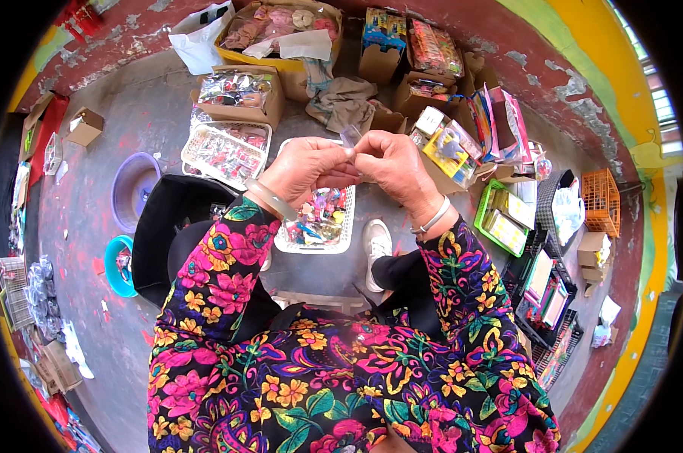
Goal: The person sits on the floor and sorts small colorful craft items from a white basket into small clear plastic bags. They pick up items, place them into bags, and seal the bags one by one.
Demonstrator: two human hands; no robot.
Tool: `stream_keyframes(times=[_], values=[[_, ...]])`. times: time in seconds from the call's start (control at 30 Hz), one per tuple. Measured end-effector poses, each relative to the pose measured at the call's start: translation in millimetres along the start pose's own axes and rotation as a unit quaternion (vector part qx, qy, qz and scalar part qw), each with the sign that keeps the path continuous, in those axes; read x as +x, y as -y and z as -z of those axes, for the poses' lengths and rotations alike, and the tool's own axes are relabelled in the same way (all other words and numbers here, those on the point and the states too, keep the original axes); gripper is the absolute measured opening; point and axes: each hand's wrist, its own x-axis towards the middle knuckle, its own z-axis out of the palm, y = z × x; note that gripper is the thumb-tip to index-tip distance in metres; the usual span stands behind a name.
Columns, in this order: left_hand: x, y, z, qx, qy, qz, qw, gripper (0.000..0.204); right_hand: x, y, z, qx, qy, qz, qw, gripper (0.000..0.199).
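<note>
My left hand (311,164) and my right hand (399,167) meet in front of me, with fingertips pinched close together. Between them is a small clear plastic piece (350,136), its upper end sticking up past the fingertips; whether it is a bag or something else I cannot tell. Both hands appear closed on it. Under the hands stands a white plastic basket (348,226) holding small, colourful packaged items (315,219). The hands hide part of this basket.
Left of it are a white basket (261,162) of small packets, a black container (156,226), a purple basin (122,189) and a turquoise basin (115,275). Filled cartons (273,102) stand at the back. A green basket (486,198) and a black crate (519,283) are at right.
</note>
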Motion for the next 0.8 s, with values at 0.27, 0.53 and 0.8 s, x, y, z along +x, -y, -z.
stream_keyframes(times=[0.27,0.53,0.8], values=[[0.2,-1.9,-0.7,0.071,0.03,-0.02,0.997,0.022,-0.4,2.2,7.1,0.078,0.03,-0.036,0.996,0.015],[-1.3,-2.6,0.2,0.104,0.022,0.001,0.994,0.022,-3.1,6.9,1.1,-0.103,0.001,0.075,0.992,0.01],[-0.7,-5.4,8.4,0.109,0.018,0.041,0.993,0.015,-8.6,10.2,-3.5,-0.216,0.008,0.134,0.967,0.01]])
